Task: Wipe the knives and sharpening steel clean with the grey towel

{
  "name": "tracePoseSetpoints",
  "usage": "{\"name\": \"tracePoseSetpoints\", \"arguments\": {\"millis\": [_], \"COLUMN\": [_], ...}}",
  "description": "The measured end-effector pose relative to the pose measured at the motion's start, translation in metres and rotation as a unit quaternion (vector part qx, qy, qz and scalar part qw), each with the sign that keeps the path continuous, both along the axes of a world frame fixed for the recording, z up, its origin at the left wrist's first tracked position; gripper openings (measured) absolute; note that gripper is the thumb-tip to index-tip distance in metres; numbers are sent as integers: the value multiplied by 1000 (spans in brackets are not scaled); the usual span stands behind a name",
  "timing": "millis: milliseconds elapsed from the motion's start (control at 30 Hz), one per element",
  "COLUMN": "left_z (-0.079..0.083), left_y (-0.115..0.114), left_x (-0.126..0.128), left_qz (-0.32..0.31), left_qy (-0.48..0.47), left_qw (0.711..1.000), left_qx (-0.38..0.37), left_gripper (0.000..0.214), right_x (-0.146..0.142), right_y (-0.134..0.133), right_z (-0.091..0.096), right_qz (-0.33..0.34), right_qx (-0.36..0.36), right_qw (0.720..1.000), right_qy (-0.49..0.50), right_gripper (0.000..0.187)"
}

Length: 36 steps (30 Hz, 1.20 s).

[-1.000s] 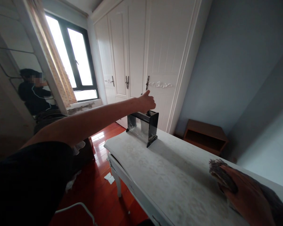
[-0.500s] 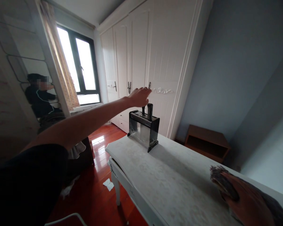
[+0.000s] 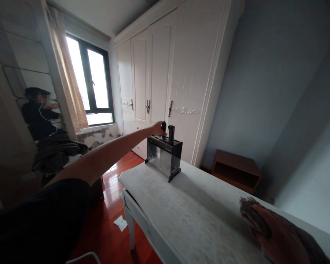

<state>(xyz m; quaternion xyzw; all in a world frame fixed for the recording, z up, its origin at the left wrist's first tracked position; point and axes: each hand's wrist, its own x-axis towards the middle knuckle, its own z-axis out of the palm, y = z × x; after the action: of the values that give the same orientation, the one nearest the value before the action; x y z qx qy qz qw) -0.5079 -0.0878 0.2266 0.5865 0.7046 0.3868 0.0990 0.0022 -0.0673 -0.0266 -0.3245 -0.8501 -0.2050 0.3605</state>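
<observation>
My left hand reaches across from the left and is closed around a black knife handle. The handle stands upright at the top of a knife block with a black frame and clear sides. A second, wider black handle sticks up right beside it, apart from my fingers. Whatever blade is below the gripped handle cannot be made out. The block stands on the far end of a white table. My right hand is out of view.
A fringed, reddish-brown cloth item lies on the table's near right. Behind stand a white wardrobe and a low brown cabinet. White paper lies on the red floor. A person's reflection shows at left.
My left hand has come down from above the knife block, and its fingers have closed on the nearer-left handle. The view has shifted slightly.
</observation>
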Motion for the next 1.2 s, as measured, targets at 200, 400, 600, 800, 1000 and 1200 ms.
{"name": "tracePoseSetpoints", "arguments": {"millis": [200,400,600,800,1000,1200], "left_z": [-23,-22,24,73,124,138], "left_y": [12,17,15,14,5,-34], "left_x": [1,6,3,6,7,32], "left_qz": [24,33,35,43,53,13], "left_qy": [-121,-203,-247,-259,-237,-146], "left_qw": [991,966,937,907,870,851], "left_qx": [56,154,245,328,428,504], "left_gripper": [37,29,26,20,19,19], "right_x": [1,2,1,-1,-2,-2], "right_y": [1,0,-1,0,1,-1], "right_z": [-2,-2,1,0,0,0], "right_qz": [1,-3,9,5,7,15], "right_qx": [-15,-52,-42,-17,-3,-13], "right_qw": [1000,998,999,1000,1000,999], "right_qy": [15,26,27,14,20,36], "right_gripper": [49,49,48,45,45,48]}}
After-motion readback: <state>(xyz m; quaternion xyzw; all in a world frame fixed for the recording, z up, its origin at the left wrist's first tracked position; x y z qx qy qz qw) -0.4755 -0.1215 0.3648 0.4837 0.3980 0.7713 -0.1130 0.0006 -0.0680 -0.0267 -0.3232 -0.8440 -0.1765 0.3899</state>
